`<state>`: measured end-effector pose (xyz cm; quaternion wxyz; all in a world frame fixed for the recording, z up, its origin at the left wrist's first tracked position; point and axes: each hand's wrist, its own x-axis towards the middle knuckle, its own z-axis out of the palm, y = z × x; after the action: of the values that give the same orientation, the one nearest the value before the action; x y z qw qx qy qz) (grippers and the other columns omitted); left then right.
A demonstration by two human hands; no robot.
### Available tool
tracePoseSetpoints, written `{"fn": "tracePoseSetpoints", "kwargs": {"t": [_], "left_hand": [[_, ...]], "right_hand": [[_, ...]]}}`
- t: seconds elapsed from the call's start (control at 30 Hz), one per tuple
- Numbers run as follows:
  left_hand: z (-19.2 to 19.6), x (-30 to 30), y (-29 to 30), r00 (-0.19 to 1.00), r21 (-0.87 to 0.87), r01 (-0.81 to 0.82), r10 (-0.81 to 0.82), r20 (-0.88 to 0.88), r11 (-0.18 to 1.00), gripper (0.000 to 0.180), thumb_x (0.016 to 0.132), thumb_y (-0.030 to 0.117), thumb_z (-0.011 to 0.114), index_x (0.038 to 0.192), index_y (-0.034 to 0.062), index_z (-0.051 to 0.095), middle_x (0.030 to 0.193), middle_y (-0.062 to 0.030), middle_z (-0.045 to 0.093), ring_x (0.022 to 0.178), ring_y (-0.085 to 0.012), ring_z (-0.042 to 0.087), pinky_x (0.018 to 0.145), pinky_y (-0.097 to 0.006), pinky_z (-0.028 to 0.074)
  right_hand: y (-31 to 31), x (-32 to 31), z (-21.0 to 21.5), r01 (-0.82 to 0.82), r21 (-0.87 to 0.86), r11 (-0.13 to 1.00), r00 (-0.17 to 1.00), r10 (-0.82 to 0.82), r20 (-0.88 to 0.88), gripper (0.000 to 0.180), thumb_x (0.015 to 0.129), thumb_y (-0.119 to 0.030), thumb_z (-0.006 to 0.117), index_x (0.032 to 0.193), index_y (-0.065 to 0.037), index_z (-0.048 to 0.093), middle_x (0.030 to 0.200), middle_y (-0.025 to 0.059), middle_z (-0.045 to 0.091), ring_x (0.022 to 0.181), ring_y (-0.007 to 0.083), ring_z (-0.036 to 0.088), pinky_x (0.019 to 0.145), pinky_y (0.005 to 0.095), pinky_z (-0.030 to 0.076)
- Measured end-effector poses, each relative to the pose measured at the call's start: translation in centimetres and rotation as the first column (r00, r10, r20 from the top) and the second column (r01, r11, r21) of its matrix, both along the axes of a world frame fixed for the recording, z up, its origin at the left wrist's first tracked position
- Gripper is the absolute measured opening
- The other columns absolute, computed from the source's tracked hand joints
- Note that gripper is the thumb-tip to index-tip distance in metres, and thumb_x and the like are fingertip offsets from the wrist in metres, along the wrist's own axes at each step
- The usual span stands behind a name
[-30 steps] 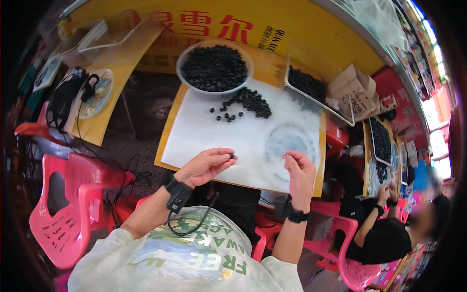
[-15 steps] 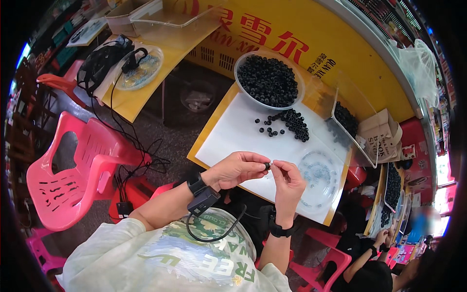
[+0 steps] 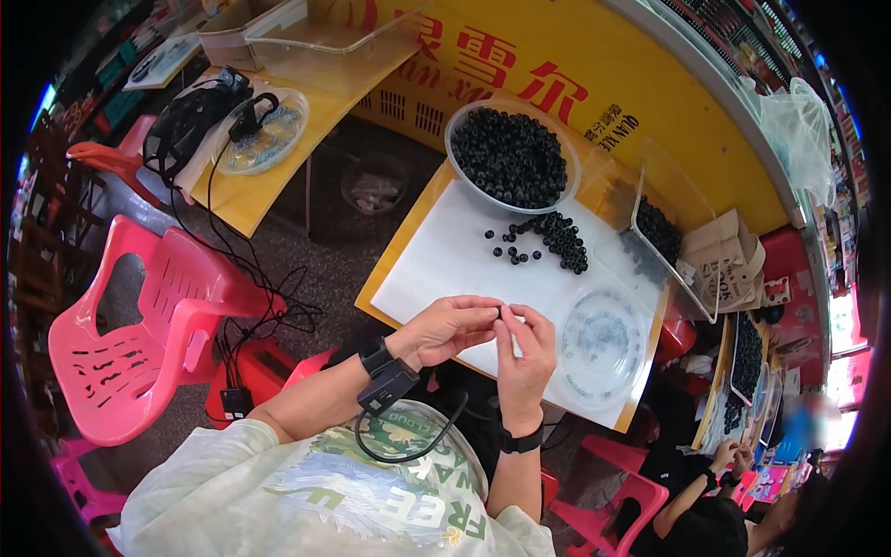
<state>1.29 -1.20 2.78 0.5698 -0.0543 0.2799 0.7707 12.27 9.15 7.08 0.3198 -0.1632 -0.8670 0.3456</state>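
My left hand (image 3: 450,327) and my right hand (image 3: 525,351) meet fingertip to fingertip above the near edge of a white sheet (image 3: 464,255) on a small yellow table. A small black bead (image 3: 499,311) is pinched in the left fingertips. The right fingers hold a thin white stick (image 3: 515,345) up against it. A loose pile of black beads (image 3: 549,238) lies on the sheet farther away. Behind it stands a white bowl (image 3: 512,158) full of the same beads. A clear round lid (image 3: 601,345) rests on the sheet just right of my right hand.
A clear tray with beads (image 3: 661,232) and a brown paper box (image 3: 729,260) sit at the right. A pink plastic chair (image 3: 139,334) stands to my left with black cables (image 3: 260,306) on the floor. Another person's hands (image 3: 729,459) work at lower right.
The view has swung down and left. My two hands, apart a second ago over the sheet, have come together, and the bead and stick now meet between the fingertips.
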Motion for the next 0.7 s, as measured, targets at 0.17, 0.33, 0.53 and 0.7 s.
{"fn": "tracePoseSetpoints", "kwargs": {"t": [0.17, 0.33, 0.53, 0.7], "left_hand": [[-1.8, -0.5, -0.7, 0.993, 0.005, -0.061, 0.06, 0.099, 0.998, 0.026, 0.094, 0.009, 0.064, 0.119, 0.0028, 0.059, 0.108, -0.0073, 0.067, 0.099, -0.0141, 0.065, 0.086, -0.026, 0.057], [-1.1, -1.0, -1.1, 0.991, 0.0, -0.072, 0.072, 0.116, 0.997, 0.024, 0.095, 0.009, 0.063, 0.118, 0.0043, 0.059, 0.106, -0.0065, 0.067, 0.095, -0.013, 0.066, 0.084, -0.024, 0.058], [-0.6, -2.3, -3.2, 0.986, 0.023, -0.134, 0.131, 0.1, 0.991, 0.024, 0.095, 0.008, 0.063, 0.118, 0.0043, 0.059, 0.106, -0.0065, 0.067, 0.093, -0.013, 0.066, 0.083, -0.024, 0.058], [-1.2, -2.6, -3.9, 0.984, 0.013, -0.137, 0.135, 0.115, 0.99, 0.022, 0.095, 0.008, 0.062, 0.117, 0.0041, 0.06, 0.106, -0.0075, 0.067, 0.092, -0.0134, 0.066, 0.083, -0.024, 0.058]], "right_hand": [[2.1, -1.9, 0.0, -0.121, -0.211, 0.97, 0.984, 0.145, 0.106, 0.018, 0.09, -0.01, 0.067, 0.105, -0.002, 0.071, 0.099, 0.0101, 0.067, 0.087, 0.0222, 0.064, 0.076, 0.0299, 0.05], [8.6, -8.5, -3.1, -0.096, 0.135, 0.986, 0.97, 0.062, 0.235, 0.015, 0.088, -0.011, 0.065, 0.098, -0.002, 0.071, 0.092, 0.0123, 0.064, 0.086, 0.0295, 0.062, 0.074, 0.0387, 0.05], [9.9, -12.8, -6.5, -0.16, 0.398, 0.903, 0.914, -0.016, 0.404, 0.009, 0.082, -0.009, 0.068, 0.09, -0.004, 0.07, 0.094, 0.0115, 0.061, 0.092, 0.0311, 0.062, 0.078, 0.042, 0.052], [9.4, -12.1, -7.0, -0.146, 0.377, 0.915, 0.97, 0.057, 0.238, 0.01, 0.08, -0.005, 0.068, 0.089, -0.003, 0.07, 0.092, 0.0119, 0.062, 0.088, 0.03, 0.062, 0.076, 0.0405, 0.052]]}}
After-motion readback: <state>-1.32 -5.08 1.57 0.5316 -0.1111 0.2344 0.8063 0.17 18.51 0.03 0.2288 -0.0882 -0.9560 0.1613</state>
